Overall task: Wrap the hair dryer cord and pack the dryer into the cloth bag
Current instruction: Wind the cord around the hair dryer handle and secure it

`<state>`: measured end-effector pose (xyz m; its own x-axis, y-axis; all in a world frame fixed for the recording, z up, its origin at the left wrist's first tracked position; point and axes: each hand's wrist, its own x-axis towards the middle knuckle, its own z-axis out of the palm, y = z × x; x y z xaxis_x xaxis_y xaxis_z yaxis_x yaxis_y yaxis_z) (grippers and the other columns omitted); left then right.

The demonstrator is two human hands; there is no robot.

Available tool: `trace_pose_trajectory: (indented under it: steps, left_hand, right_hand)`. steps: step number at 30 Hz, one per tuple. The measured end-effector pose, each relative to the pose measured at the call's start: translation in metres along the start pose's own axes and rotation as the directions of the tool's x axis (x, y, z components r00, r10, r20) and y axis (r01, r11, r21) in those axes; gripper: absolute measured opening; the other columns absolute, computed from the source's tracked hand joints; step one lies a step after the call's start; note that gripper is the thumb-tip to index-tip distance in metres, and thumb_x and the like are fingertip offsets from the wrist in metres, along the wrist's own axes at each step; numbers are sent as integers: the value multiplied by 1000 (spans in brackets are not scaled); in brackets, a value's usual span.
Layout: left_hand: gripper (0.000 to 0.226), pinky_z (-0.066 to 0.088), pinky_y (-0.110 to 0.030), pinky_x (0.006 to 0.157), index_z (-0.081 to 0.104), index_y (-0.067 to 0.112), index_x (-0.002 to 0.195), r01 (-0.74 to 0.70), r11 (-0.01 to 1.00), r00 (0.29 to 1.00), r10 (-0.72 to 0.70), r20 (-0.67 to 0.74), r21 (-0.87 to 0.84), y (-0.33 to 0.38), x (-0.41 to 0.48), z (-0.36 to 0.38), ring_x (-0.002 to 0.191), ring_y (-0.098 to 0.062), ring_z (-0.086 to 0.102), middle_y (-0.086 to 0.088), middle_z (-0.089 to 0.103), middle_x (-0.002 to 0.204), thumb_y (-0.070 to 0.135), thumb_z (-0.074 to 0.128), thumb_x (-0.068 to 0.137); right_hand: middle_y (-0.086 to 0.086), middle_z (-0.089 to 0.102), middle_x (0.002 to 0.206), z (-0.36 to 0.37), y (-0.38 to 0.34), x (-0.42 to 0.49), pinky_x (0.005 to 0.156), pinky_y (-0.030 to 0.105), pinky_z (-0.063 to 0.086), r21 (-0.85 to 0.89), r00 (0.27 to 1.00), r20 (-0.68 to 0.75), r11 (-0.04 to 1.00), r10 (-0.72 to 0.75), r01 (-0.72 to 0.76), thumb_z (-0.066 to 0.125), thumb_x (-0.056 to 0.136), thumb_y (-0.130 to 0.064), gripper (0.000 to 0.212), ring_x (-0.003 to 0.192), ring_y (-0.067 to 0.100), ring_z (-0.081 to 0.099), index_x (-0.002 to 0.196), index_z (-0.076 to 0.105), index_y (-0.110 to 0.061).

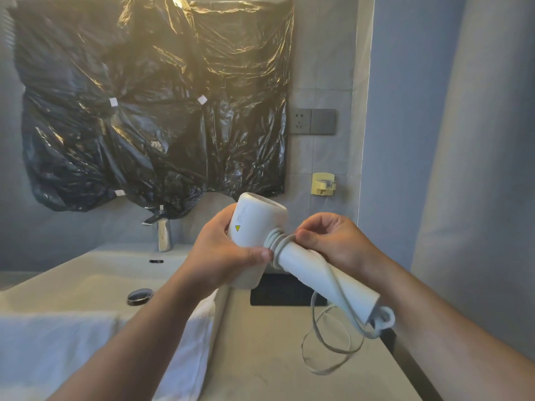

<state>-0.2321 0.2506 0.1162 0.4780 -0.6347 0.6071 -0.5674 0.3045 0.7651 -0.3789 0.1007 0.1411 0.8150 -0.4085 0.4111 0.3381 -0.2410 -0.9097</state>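
Note:
I hold a white hair dryer in the air above the counter. My left hand grips its barrel, thumb pressing the coils where the handle meets the body. Its white cord is wound in a few turns around the top of the handle, then runs down along the handle and hangs in loose loops below the handle's end. My right hand pinches the cord at the coils, behind the handle. A dark flat thing lies on the counter behind the dryer; I cannot tell whether it is the cloth bag.
A washbasin with a chrome tap and drain plug sits at left, a white towel draped over its front. The stone counter stretches below. Black plastic sheeting covers the mirror; a wall socket and yellow holder are on the right wall.

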Motion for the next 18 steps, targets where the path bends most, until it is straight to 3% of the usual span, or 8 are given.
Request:
trace_pose_trajectory:
  steps: [5,8,10,13,15,18]
  left_hand:
    - [74,61,-44,71,66,22,114,3,998,998,-7,-59,-69,-3,-3,9,84,-22,67,-13,72,99,38,90,45]
    - [77,61,-43,71,65,24,114,23,997,995,-30,-93,-72,-2,-3,11,89,-26,68,-11,71,101,42,90,44]
    - [75,61,-38,68,65,24,114,25,997,994,-32,-109,-68,0,-4,13,88,-23,68,-9,71,99,39,91,45]
    - [61,63,-37,64,66,24,109,39,996,986,-51,-157,-78,3,-4,16,82,-19,67,-5,71,94,28,90,53]
    - [53,63,-41,63,66,26,105,57,994,977,-75,-198,-93,2,-2,18,80,-19,66,-3,70,91,24,90,58]
    - [50,60,-42,65,65,25,102,39,996,955,-61,-292,-79,-3,1,19,79,-18,65,-6,70,92,25,91,59]
  right_hand:
    - [2,69,62,0,10,6,42,24,54,115,999,-9,992,48,-47,71,60,-23,21,48,12,65,74,66,-9]
    - [10,71,71,4,30,5,42,26,55,379,999,29,924,36,-44,91,45,-32,38,52,18,67,71,74,-10]
    - [6,74,74,9,45,2,45,25,56,584,998,48,812,-37,2,96,35,-27,43,59,18,70,70,77,-12]
    - [2,69,74,24,53,-1,46,20,51,699,1000,3,715,9,-8,73,75,-12,6,58,11,64,81,71,-14]
    - [-2,62,72,30,54,0,45,19,43,609,995,-88,793,48,16,54,92,-3,22,55,7,52,83,66,-19]
    - [1,56,71,37,57,-1,44,21,37,453,981,-186,890,48,42,54,94,-2,17,52,8,43,93,63,-16]
